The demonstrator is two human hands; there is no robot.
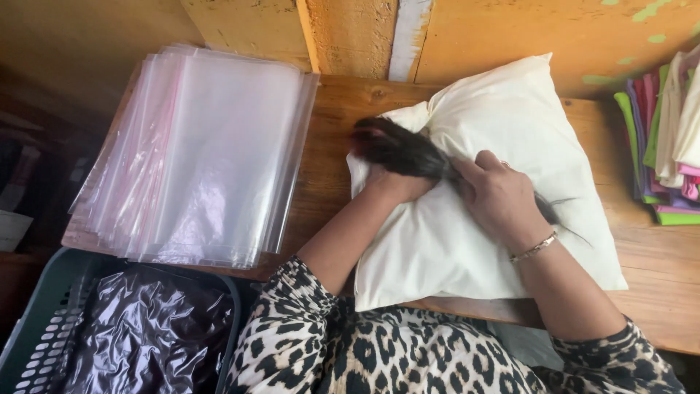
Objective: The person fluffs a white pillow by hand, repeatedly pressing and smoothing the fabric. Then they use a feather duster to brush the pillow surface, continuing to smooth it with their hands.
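Note:
A cream cloth bag (503,124) lies on a wooden table (656,263) in front of me. A bundle of dark hair (397,149) lies across the bag's left part, its thin end trailing out past my right wrist. My left hand (394,186) rests at the bag's left edge, under the thick end of the hair, and appears closed on it. My right hand (496,193) presses down on the hair in the middle of the bag, fingers curled over it. A gold bracelet sits on that wrist.
A stack of clear plastic bags (197,153) lies on the table's left part. Below it stands a green basket (44,321) holding dark hair packed in plastic. Folded coloured cloths (671,131) are piled at the right edge. A yellow wooden wall runs behind.

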